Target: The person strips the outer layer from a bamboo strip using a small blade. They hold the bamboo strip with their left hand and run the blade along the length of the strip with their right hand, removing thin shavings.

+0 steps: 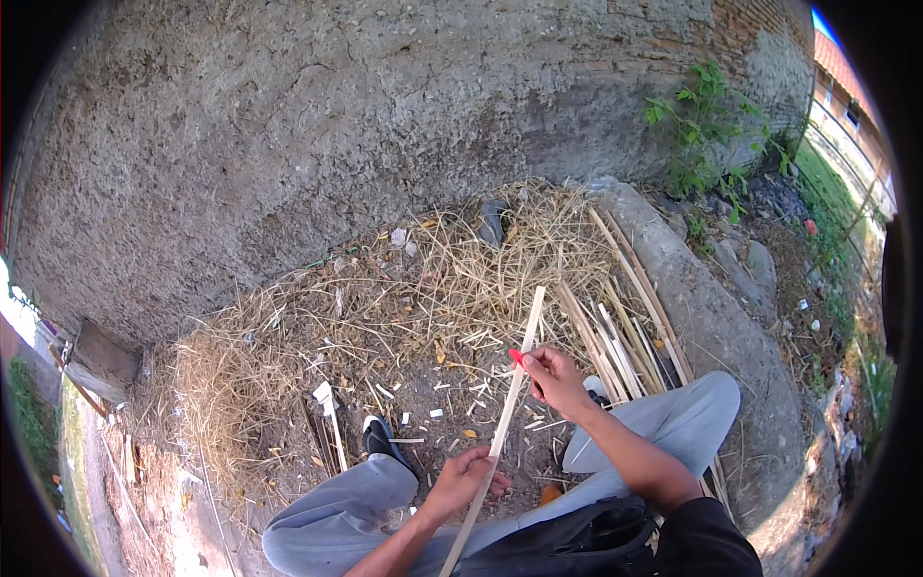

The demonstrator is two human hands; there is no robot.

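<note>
A long, pale strip of split wood or bamboo [509,408] slants across my lap, its far end pointing at the wall. My left hand [465,479] is closed around the lower part of this strip, with the fingers curling under it. Farther up, my right hand [560,381] pinches a small red object [517,357] against the strip's edge. Most of that red object is hidden by my fingers, so its kind is unclear. Short pale offcuts [478,338] lie scattered on the soil between my feet and beyond the strip.
Long wooden strips [615,348] lie bundled beside my right knee, along a concrete ledge [687,264]. Dry straw [231,385] covers much of the ground. A rough wall [336,144] rises ahead, with a green plant [707,130] at its right. A dark shoe-like object [493,222] lies on straw.
</note>
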